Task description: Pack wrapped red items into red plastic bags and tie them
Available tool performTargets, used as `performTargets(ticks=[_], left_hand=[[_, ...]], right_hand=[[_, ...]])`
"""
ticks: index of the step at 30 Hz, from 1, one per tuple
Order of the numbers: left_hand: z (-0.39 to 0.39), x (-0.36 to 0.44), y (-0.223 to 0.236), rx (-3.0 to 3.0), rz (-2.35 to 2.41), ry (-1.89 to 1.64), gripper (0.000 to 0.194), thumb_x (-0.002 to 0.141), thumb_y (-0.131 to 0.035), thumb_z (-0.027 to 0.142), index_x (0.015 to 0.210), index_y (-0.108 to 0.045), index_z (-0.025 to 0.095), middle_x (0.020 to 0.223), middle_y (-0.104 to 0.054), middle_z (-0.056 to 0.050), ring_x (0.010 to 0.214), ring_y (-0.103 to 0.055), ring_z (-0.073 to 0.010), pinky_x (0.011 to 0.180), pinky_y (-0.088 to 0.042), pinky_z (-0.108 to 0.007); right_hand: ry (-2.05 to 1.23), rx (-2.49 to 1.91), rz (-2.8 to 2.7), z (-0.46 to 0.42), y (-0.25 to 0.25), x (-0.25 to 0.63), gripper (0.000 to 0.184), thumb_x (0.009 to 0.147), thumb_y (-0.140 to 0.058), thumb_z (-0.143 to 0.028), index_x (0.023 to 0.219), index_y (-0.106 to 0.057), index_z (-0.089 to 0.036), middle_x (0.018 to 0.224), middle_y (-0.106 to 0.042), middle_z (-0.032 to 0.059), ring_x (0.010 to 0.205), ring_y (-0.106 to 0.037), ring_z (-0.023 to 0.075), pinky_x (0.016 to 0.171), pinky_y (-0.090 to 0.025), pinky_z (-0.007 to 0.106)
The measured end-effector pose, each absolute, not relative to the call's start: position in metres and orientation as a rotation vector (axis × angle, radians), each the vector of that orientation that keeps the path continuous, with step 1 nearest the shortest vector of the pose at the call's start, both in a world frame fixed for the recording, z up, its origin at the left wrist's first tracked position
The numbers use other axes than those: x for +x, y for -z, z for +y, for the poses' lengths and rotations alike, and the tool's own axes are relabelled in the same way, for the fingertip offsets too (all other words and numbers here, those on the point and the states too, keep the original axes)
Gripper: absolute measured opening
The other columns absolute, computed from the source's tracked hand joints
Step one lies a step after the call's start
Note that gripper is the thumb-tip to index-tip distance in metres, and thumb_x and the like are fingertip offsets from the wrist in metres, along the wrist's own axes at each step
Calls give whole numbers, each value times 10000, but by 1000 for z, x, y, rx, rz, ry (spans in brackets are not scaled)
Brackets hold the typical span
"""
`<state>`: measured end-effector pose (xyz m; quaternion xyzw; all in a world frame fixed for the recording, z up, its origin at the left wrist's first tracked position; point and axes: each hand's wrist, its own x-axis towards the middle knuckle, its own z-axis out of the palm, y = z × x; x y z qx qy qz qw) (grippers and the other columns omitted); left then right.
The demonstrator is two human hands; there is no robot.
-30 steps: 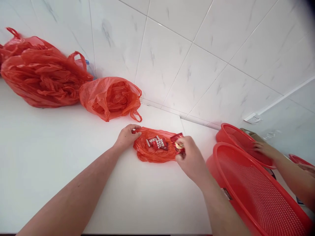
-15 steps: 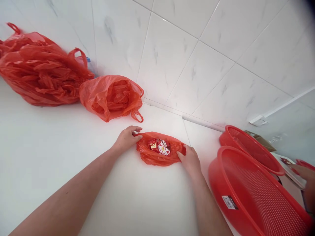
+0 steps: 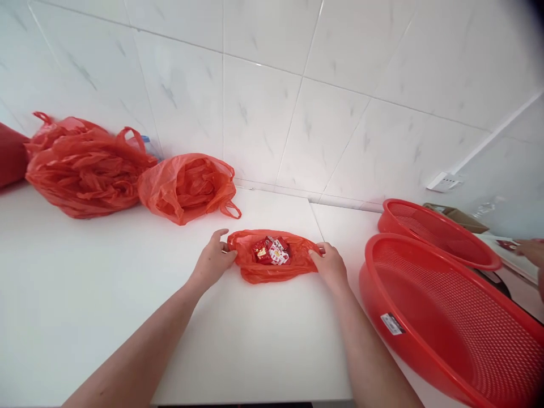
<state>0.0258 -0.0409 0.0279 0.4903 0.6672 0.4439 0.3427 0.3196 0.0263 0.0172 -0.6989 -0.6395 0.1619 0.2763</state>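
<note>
A small red plastic bag [image 3: 263, 276] lies on the white table with its mouth spread wide. Inside it are small red and white printed packets [image 3: 278, 251], one with a gold patch. My left hand [image 3: 212, 259] pinches the bag's left end between thumb and fingers, the index finger raised. At the opposite end, my right hand [image 3: 330, 265] grips the rim, thumb over the edge toward the inside. The fingertips beneath the plastic are partly hidden.
Two red plastic baskets [image 3: 382, 294] stand at the right, one behind the other. Another person's hand [image 3: 531, 249] shows at the right edge. Along the tiled wall sit a crumpled red bag [image 3: 89, 170] and an open red bag [image 3: 187, 190] stuffed with plastic.
The view has tilted and shifted, so the wall and bags appear lower and more of the table's front edge shows. Both hands stay on the bag, whose mouth is stretched slightly wider.
</note>
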Motion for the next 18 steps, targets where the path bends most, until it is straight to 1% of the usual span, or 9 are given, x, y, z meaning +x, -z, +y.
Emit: performTargets(ticks=[3,5,8,10,14,16,18], left_hand=[[-29,29,-50,1157,1599,-1365,586,709,-599,274,1253,-388,225,828,-586,-3,770,-622,-164,669,-557,-320],[-18,33,-68,1126,1511,-1456,532,705,-603,220,1202,-413,205,832,-583,-9,770,-627,-160,684,-567,-337],[1,40,-94,1096,1427,-1551,459,709,-589,155,1142,-436,176,817,-567,-13,694,-614,-129,674,-573,-342],[13,44,-114,1092,1379,-1620,428,716,-580,136,1121,-445,163,811,-555,-15,659,-599,-114,666,-573,-337],[28,47,-165,1186,1241,-1822,386,716,-585,148,1085,-469,158,790,-526,-1,696,-601,-116,672,-562,-305],[28,44,-187,1277,1173,-1932,389,707,-601,168,1079,-486,167,761,-513,17,695,-592,-111,662,-551,-281],[25,39,-201,1357,1113,-2004,390,701,-613,187,1076,-505,180,744,-512,28,693,-586,-109,664,-547,-274]], right_hand=[[-449,-1991,-1719,24,-18,323,399,705,-594,-394,1065,-562,-227,1078,-580,83,852,-599,202,639,-422,283],[-542,-1984,-1666,23,-17,324,430,691,-600,-328,1102,-516,-234,984,-614,60,787,-608,195,621,-422,283],[-712,-1816,-1541,22,-22,318,411,706,-567,-268,1104,-466,-239,814,-628,5,688,-607,179,596,-430,279],[-735,-1641,-1436,21,-35,310,384,714,-573,-300,1078,-467,-234,795,-616,-1,681,-604,176,596,-445,278],[-732,-1257,-1251,21,-79,296,419,736,-578,-392,1099,-474,-211,804,-600,7,700,-597,168,620,-471,275],[-671,-1100,-1198,19,-101,294,418,781,-528,-404,1142,-465,-204,820,-603,15,715,-594,161,636,-471,271],[-542,-1069,-1175,18,-116,295,385,817,-474,-389,1154,-484,-204,866,-617,32,746,-590,165,657,-461,280]])
